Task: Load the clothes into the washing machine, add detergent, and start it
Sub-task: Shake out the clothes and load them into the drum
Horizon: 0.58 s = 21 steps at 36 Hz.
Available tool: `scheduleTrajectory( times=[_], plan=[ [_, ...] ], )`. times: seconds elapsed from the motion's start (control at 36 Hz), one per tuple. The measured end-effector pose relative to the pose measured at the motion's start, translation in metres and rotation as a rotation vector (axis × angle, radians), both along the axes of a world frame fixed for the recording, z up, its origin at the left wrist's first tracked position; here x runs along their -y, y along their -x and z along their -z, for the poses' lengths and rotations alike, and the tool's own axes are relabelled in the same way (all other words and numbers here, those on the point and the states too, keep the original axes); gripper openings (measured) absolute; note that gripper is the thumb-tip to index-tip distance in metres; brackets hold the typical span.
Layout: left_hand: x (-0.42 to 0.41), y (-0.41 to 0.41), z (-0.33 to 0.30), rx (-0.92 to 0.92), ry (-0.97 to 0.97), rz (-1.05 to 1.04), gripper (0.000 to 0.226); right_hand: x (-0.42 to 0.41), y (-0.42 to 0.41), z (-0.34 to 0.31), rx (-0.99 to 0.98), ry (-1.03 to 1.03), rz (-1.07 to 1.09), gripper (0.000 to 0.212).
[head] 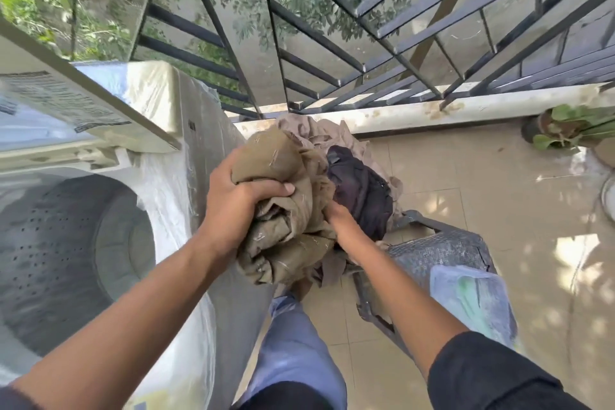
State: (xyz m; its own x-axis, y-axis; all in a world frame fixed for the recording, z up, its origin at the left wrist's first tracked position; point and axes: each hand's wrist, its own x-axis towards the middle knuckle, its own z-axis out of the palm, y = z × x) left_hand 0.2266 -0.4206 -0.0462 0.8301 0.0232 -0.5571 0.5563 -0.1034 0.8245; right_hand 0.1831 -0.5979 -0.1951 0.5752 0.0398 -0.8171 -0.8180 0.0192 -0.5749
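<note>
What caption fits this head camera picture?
Both hands, left hand and right hand, lift a bundle of clothes beside the open washing machine.

Landmark: white top-loading washing machine (139, 196), at the left, lid raised behind its drum opening.
Perforated grey metal drum (76, 256): inside the machine.
Bundle of olive-brown cloth (283, 203): just right of the machine, above the chair.
Left hand (233, 200): on the bundle's machine side, gripping it.
Right hand (339, 220): on the bundle's far side from the machine, fingers hidden.
Dark purple garment (359, 190): right of the bundle, touching it.
Grey woven plastic chair (442, 250): right of the machine, under the clothes.
Clear plastic bag (472, 299): on the chair.
Black metal railing (332, 43): behind machine and chair.
Potted green plant (562, 130): far right, by the railing.
</note>
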Motion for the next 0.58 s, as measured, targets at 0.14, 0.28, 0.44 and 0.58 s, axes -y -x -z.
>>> scheduleTrajectory(
  times=[0.14, 0.28, 0.44, 0.58],
  plan=[
    [-0.001, 0.000, -0.026, -0.028, 0.194, -0.011, 0.054, 0.002, 0.022, -0.032, -0.158, -0.531, 0.239, 0.068],
    [-0.008, 0.010, -0.045, 0.037, 0.211, 0.079, 0.058, -0.007, 0.028, -0.082, -0.054, -0.873, 0.384, 0.070],
    [-0.031, 0.031, -0.070, 0.245, 0.133, 0.299, 0.092, -0.013, 0.042, -0.144, 0.125, -0.815, 0.474, 0.065],
    [-0.069, 0.048, -0.101, 0.364, 0.235, 0.483, 0.103, -0.040, 0.062, -0.202, 0.391, -0.623, 0.409, 0.063]
  ],
)
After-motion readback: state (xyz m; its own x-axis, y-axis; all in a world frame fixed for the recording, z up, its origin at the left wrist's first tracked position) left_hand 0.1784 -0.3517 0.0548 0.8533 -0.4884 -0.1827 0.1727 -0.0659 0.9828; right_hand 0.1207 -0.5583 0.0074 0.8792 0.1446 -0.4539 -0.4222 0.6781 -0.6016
